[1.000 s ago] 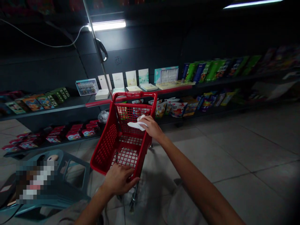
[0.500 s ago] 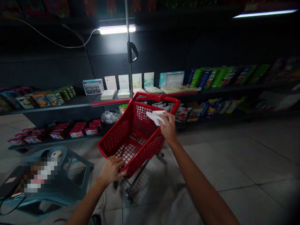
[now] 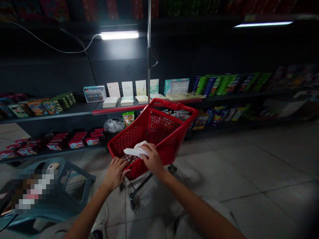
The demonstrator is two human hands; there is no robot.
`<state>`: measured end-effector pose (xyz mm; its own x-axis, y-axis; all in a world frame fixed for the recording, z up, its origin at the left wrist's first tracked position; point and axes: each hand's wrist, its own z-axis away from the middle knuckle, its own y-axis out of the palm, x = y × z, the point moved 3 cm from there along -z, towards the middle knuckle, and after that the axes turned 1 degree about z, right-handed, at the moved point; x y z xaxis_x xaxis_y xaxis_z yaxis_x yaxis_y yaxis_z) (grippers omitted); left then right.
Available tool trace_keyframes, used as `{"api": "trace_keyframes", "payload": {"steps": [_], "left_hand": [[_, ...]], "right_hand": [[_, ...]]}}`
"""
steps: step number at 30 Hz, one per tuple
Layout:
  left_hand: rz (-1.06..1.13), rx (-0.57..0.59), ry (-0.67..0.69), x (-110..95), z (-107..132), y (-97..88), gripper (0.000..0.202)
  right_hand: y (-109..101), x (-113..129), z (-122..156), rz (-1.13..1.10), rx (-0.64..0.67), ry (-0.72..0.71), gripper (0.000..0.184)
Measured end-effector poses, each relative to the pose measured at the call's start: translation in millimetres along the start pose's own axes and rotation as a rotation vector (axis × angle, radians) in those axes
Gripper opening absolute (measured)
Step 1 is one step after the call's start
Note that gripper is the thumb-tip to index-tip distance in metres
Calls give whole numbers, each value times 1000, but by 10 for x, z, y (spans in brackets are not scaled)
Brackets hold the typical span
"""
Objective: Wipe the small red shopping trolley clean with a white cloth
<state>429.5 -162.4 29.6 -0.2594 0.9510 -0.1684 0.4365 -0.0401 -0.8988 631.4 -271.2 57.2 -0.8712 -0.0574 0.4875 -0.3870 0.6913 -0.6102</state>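
Observation:
A small red shopping cart (image 3: 159, 129) with a mesh basket stands on the tiled floor in front of me. My left hand (image 3: 115, 172) grips the near rim of the basket at its left corner. My right hand (image 3: 152, 161) is closed on a white cloth (image 3: 136, 151) and presses it against the near rim, close beside the left hand. The basket looks empty inside.
A teal plastic stool (image 3: 62, 189) stands at lower left. Dark store shelves (image 3: 74, 111) with boxed goods, cards and packets run along the back wall. A metal pole (image 3: 149, 66) rises behind the cart. Light floor tiles (image 3: 249, 166) spread to the right.
My right hand has brought the cloth from the far right rim down to the near rim. The cart has turned and shifted a little to the right.

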Motion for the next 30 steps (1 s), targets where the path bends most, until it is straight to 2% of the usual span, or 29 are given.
{"api": "trace_keyframes", "payload": {"steps": [2,4,6,7,10,13,15,17,19,20,21,23,24,27,29,30], "left_hand": [[-3,-15,8,26,-7,7,29],[-13,-29,6,47,-9,8,30],[-14,-26,-8,73,-10,14,29],[-11,-25,-18,90,-10,17,28],[29,-49,-51,170,-14,17,24],[88,-73,-70,275,-34,12,23],[104,-59,-73,340,-58,13,26],[108,-44,-71,387,-87,15,33],[112,-37,-70,413,-116,18,36],[114,-33,-68,419,-129,21,36],[115,-31,-67,422,-140,24,36],[115,-22,-61,422,-157,31,39],[116,-19,-57,422,-162,34,42],[118,-22,-53,445,-165,32,44],[120,-21,-55,478,-157,20,43],[121,-23,-58,498,-149,10,43]], "right_hand": [[192,243,122,-29,63,-126,38],[243,349,161,-16,113,-278,36],[127,281,112,33,124,-358,33],[12,184,59,64,111,-345,34],[-479,-288,-138,154,-11,-130,41],[-963,-836,-248,232,-225,95,44],[-1135,-1149,-252,271,-360,203,43],[-1134,-1365,-215,288,-464,336,40],[-937,-1423,-165,263,-456,485,36],[-768,-1375,-139,232,-385,548,36],[-564,-1273,-108,197,-280,597,37],[-101,-920,-17,126,-35,629,39],[110,-695,45,111,20,614,38],[588,-30,245,-42,-25,386,31],[773,236,357,-96,-20,181,32],[832,297,395,-80,14,70,32]]}}
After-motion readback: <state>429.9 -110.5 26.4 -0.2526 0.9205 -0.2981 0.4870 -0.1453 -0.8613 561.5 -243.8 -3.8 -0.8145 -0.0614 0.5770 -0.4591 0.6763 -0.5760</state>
